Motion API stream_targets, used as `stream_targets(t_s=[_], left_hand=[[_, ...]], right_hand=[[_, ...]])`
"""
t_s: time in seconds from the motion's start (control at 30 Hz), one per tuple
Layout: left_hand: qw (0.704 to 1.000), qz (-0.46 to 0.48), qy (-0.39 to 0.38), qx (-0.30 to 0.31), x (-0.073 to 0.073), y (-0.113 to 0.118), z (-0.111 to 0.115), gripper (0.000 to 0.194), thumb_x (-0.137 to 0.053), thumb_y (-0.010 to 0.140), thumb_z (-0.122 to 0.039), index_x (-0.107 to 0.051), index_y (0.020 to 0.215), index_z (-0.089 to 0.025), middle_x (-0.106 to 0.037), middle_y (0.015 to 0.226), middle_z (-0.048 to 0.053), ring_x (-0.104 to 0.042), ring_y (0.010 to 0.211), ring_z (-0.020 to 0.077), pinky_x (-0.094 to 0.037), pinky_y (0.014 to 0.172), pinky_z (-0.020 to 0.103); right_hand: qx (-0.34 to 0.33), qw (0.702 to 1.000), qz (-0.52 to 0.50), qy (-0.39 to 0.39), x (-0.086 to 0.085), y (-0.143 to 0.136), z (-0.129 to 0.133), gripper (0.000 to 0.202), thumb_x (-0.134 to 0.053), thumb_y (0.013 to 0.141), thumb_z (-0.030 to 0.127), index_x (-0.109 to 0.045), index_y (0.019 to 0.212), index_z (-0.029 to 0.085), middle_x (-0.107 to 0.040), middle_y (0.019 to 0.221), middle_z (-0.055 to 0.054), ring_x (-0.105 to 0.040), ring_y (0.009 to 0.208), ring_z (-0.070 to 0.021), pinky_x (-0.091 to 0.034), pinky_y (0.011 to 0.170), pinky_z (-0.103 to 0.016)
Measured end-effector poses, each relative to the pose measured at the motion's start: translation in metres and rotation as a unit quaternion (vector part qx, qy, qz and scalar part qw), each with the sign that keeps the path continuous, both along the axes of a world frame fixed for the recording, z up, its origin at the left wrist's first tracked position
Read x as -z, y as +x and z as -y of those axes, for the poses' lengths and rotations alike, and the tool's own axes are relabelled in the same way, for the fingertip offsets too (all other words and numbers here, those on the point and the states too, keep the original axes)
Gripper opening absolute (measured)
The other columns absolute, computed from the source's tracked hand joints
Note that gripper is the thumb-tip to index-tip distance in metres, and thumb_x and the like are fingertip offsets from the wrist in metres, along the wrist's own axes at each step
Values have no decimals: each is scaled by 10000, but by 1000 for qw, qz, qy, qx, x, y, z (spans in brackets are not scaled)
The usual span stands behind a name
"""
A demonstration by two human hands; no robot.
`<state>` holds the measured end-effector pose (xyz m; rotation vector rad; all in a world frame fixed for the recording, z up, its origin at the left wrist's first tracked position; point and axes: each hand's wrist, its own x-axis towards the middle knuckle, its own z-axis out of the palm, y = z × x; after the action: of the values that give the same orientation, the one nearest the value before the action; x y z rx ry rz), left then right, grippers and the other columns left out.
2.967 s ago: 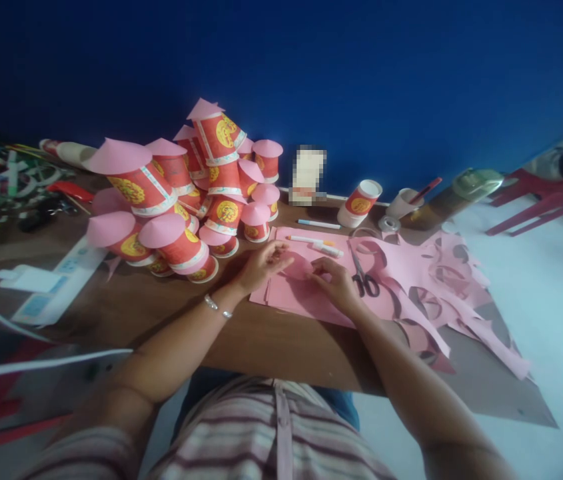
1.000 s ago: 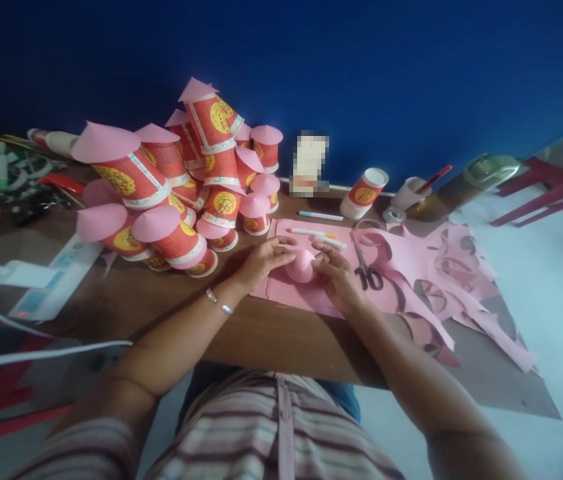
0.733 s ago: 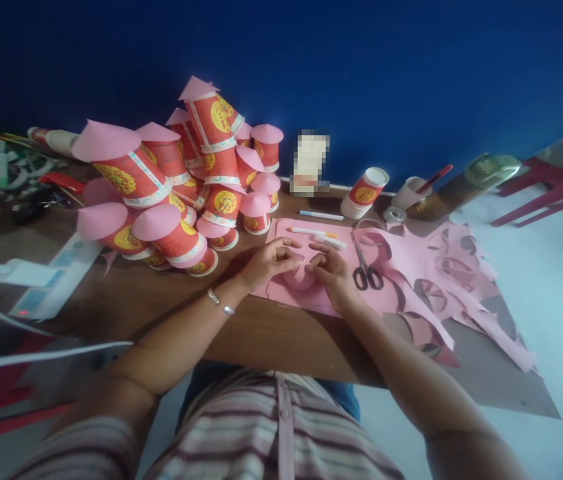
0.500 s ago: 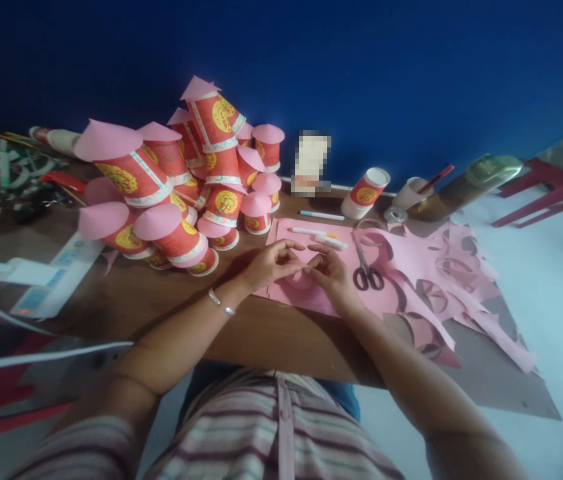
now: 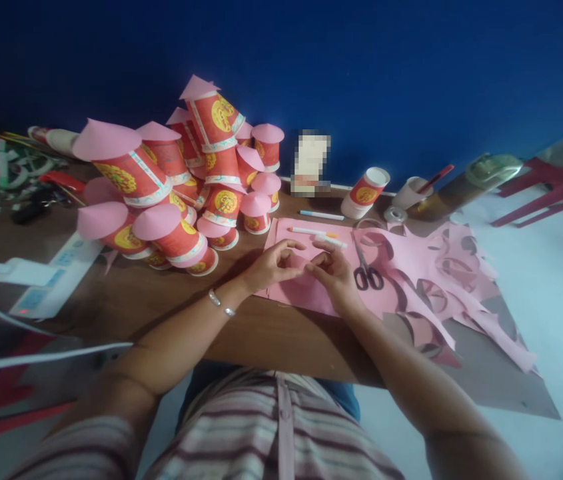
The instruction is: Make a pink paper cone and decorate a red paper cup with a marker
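My left hand (image 5: 272, 267) and my right hand (image 5: 332, 272) meet over a stack of pink paper (image 5: 311, 297), thumbs and fingers curled round a small pink paper piece (image 5: 299, 263). Both hands pinch this piece between them; its exact shape is partly hidden by the fingers. Behind the fingers lie an orange-capped marker (image 5: 306, 231) and a white tube (image 5: 334, 241). Black-handled scissors (image 5: 368, 277) rest just right of my right hand, on the paper.
Red cups with pink cone tops (image 5: 171, 233) are piled at the left, near a white power strip (image 5: 56, 280). Pink paper offcuts (image 5: 441, 267) spread on the right. Behind stand a red and white cup (image 5: 365, 193), a tape roll (image 5: 395, 215) and a bottle (image 5: 466, 187).
The pink piece has tilted upward between my fingers, and my right fingers have shifted slightly right. My left hand has hardly moved.
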<state>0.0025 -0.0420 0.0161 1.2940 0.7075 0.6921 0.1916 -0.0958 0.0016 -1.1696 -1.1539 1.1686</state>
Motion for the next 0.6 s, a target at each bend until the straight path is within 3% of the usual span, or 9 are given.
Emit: stream_targets(t_s=[0.23, 0.6], left_hand=[[1000, 7, -1, 23, -1, -1, 1, 565, -822, 763, -283, -561, 1254, -183, -624, 743, -44, -616, 725, 136, -455, 717, 279], [1000, 12, 2, 27, 0, -3, 0, 569, -812, 770, -284, -578, 1278, -176, -590, 810, -29, -536, 715, 105, -406, 666, 234]], right_hand=[[-6, 1000, -16, -13, -3, 0, 1, 525, -867, 786, 414, -623, 1227, 266, -637, 727, 50, -602, 654, -159, -502, 652, -320], [15, 997, -65, -31, -1, 1, -3, 538, -894, 725, 398, -650, 1187, 270, -632, 724, 50, -605, 676, -163, -514, 682, -327]])
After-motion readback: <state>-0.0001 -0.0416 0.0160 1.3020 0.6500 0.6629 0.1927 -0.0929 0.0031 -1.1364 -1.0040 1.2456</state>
